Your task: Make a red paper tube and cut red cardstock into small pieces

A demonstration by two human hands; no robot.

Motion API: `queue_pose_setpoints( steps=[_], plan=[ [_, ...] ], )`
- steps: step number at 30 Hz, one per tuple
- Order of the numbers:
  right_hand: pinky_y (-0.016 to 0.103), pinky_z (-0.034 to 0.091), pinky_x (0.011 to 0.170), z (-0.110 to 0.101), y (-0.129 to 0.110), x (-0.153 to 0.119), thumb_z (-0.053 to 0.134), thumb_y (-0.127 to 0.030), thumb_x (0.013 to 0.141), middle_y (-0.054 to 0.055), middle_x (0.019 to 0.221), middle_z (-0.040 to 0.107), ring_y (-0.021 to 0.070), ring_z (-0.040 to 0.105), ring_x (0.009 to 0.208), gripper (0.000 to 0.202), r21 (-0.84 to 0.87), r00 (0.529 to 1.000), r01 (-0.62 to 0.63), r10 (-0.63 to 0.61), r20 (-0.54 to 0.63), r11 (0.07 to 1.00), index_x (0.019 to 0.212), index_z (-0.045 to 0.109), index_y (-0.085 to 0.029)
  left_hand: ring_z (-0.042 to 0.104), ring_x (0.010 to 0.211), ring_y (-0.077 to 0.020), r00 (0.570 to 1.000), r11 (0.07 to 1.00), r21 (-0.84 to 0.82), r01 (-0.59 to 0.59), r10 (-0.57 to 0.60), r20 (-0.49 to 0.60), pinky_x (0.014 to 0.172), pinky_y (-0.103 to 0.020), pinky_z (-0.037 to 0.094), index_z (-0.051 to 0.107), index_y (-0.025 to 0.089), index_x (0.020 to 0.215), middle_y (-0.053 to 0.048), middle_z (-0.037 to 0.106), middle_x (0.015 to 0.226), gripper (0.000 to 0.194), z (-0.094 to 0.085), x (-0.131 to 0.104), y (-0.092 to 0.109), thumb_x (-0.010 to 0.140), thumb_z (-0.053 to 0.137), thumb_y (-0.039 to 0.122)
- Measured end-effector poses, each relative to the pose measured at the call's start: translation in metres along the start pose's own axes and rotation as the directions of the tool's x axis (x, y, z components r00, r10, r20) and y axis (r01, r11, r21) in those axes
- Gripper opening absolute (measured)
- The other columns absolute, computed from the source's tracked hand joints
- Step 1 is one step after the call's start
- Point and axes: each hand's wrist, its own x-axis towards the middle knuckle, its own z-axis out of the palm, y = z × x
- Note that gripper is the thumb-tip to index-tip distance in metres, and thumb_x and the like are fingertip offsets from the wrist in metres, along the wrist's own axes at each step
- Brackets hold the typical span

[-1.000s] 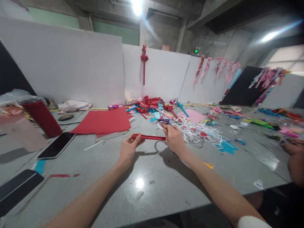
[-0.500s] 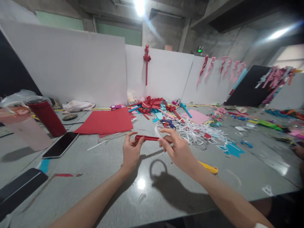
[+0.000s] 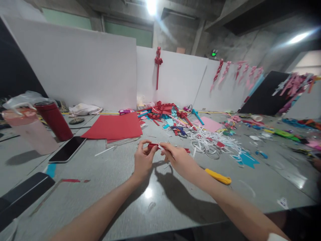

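Observation:
A narrow folded red paper strip is held above the table in front of me. My left hand is closed on its left end, between thumb and fingers. My right hand is closed close beside it, fingertips pinching a thin white strip that lies against the red paper. Red also shows past the right knuckles, and a white end hangs there. The right hand hides most of the red strip's length. A yellow-handled tool lies just right of my right forearm.
Red paper sheets lie behind my left hand. White paper scraps are heaped at the right, beside blue scissors. On the left are a phone, a red bottle and a pink bottle. White panels stand behind.
My right hand has moved left, close to my left hand, and now covers more of the red strip. The white loop that stood up from its fingers is no longer seen.

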Motion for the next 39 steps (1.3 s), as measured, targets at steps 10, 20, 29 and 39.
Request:
queue_pose_setpoints(
  steps=[10, 20, 29, 39],
  plan=[
    [0.032, 0.054, 0.073, -0.001, 0.018, 0.016, 0.044, -0.031, 0.108, 0.012, 0.118, 0.064, 0.0156, 0.064, 0.071, 0.029, -0.047, 0.976, 0.085, -0.092, -0.197, 0.995, 0.117, 0.07, -0.023, 0.08, 0.093, -0.0248, 1.0, 0.999, -0.038, 0.013, -0.013, -0.004, 0.086, -0.036, 0.06, 0.052, 0.025, 0.11, -0.004, 0.081, 0.088, 0.037, 0.0, 0.001, -0.003, 0.088, 0.078, 0.039],
    [0.035, 0.05, 0.078, -0.015, 0.005, 0.015, 0.048, -0.033, 0.106, 0.01, 0.113, 0.074, 0.0213, 0.068, 0.085, 0.04, -0.077, 0.991, 0.036, -0.045, -0.128, 0.996, 0.144, 0.053, -0.023, 0.08, 0.091, -0.0258, 0.999, 0.999, -0.038, 0.025, -0.026, -0.023, 0.086, -0.037, 0.06, 0.052, 0.024, 0.107, -0.004, 0.081, 0.087, 0.035, 0.001, 0.002, 0.002, 0.087, 0.079, 0.038],
    [0.027, 0.043, 0.057, -0.025, -0.002, 0.003, 0.052, -0.045, 0.105, -0.001, 0.083, 0.066, 0.0126, 0.055, 0.059, 0.023, 0.254, 0.998, -0.031, 0.045, -0.053, 0.967, 0.097, 0.055, -0.023, 0.08, 0.09, -0.0248, 0.999, 0.999, -0.032, 0.042, -0.043, -0.025, 0.085, -0.038, 0.06, 0.052, 0.025, 0.106, -0.004, 0.081, 0.087, 0.036, 0.001, 0.001, 0.002, 0.087, 0.079, 0.039],
    [0.027, 0.049, 0.063, -0.037, -0.006, -0.005, 0.062, -0.044, 0.1, 0.007, 0.107, 0.057, 0.0174, 0.058, 0.086, 0.022, 0.174, 0.979, 0.106, -0.072, -0.192, 0.979, 0.1, 0.073, -0.025, 0.08, 0.092, -0.0252, 1.0, 0.999, -0.021, 0.03, -0.03, -0.001, 0.084, -0.038, 0.06, 0.049, 0.026, 0.109, -0.003, 0.081, 0.088, 0.036, 0.001, 0.001, -0.001, 0.09, 0.076, 0.04]
  ],
)
